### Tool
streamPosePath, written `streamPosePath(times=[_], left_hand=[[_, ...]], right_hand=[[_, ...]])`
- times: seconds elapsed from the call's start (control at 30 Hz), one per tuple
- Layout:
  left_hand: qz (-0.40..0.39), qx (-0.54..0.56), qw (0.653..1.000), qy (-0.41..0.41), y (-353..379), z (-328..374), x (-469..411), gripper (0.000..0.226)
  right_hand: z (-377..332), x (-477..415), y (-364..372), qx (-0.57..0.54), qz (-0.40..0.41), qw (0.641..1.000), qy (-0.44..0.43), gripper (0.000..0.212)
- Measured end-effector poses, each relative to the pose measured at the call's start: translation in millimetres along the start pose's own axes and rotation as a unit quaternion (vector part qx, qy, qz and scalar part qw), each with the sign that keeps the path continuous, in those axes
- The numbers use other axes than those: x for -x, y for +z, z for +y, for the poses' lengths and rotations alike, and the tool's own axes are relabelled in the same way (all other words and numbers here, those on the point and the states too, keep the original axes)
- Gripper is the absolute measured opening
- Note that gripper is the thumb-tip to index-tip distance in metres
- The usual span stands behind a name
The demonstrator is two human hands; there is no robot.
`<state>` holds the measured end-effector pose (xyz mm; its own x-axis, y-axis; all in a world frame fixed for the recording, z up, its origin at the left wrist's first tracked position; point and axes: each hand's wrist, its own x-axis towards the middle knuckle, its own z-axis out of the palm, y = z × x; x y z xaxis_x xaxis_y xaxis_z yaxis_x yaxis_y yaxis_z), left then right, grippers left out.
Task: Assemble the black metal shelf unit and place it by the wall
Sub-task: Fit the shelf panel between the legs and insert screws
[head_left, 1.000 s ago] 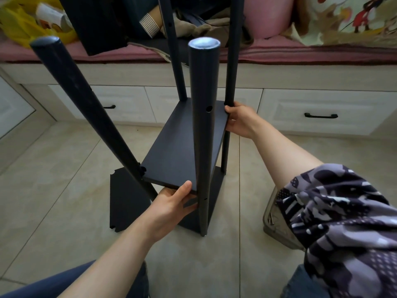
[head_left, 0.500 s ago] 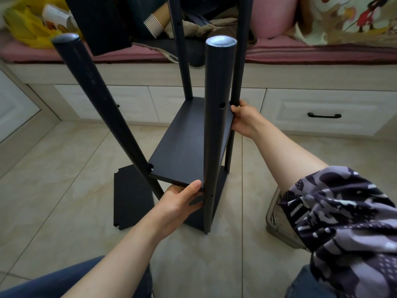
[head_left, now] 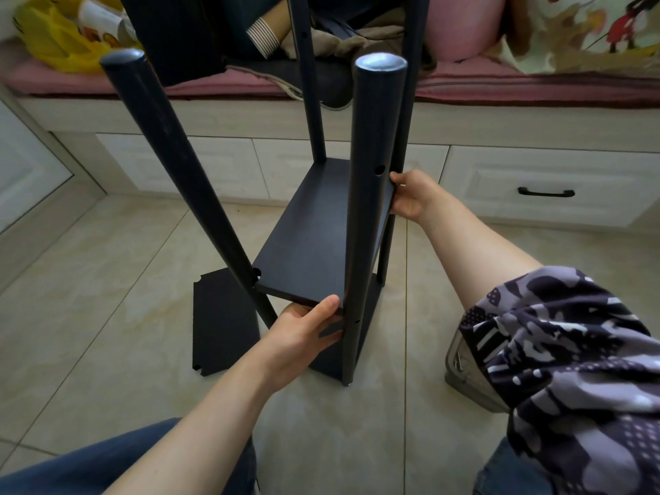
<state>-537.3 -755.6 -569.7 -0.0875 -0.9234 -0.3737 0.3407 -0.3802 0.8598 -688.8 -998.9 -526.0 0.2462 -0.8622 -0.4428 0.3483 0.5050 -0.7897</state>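
Observation:
The black metal shelf unit stands on the tiled floor in front of me, with several round posts (head_left: 371, 180) rising toward the camera. A black shelf board (head_left: 314, 237) sits between the posts, above a lower board (head_left: 368, 316) near the floor. My left hand (head_left: 303, 337) grips the near edge of the shelf board, thumb on top and fingers underneath. My right hand (head_left: 410, 198) holds the far right edge of the same board beside the back right post. The near left post (head_left: 178, 166) leans outward to the left.
A spare black board (head_left: 221, 323) lies flat on the floor left of the unit. A clear plastic container (head_left: 464, 366) with hardware sits at my right. White drawers (head_left: 535, 187) under a cushioned bench (head_left: 500, 87) with clothes and a yellow bag (head_left: 60, 41) run along the back.
The view has shifted slightly, so the unit appears a little further right and lower. Both hands keep the same hold on the shelf board, which looks a little higher on the posts.

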Motion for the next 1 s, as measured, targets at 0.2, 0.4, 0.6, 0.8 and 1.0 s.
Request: streamPosePath(times=[0.2, 0.4, 0.6, 0.8, 1.0], left_hand=[[0.009, 0.015, 1.0, 0.002, -0.2, 0.0, -1.4, 0.048], [0.005, -0.004, 1.0, 0.005, -2.1, 0.0, -3.5, 0.057], [0.004, 0.021, 1.0, 0.003, -2.8, -6.9, -5.3, 0.05], [0.011, 0.032, 0.999, 0.004, -2.9, -9.1, -7.3, 0.051], [0.018, 0.037, 0.999, 0.007, 6.5, -11.0, -8.9, 0.04]], right_hand=[[2.9, -1.8, -1.7, -0.011, 0.011, 1.0, -0.01, 0.032], [6.1, -5.7, -1.9, 0.003, 0.018, 0.999, -0.026, 0.028], [5.4, -6.1, -1.7, 0.019, 0.004, 0.999, -0.032, 0.025], [6.9, -2.5, -11.8, 0.057, -0.006, 0.998, -0.025, 0.033], [4.8, 19.2, -34.2, 0.11, -0.012, 0.994, 0.012, 0.025]])
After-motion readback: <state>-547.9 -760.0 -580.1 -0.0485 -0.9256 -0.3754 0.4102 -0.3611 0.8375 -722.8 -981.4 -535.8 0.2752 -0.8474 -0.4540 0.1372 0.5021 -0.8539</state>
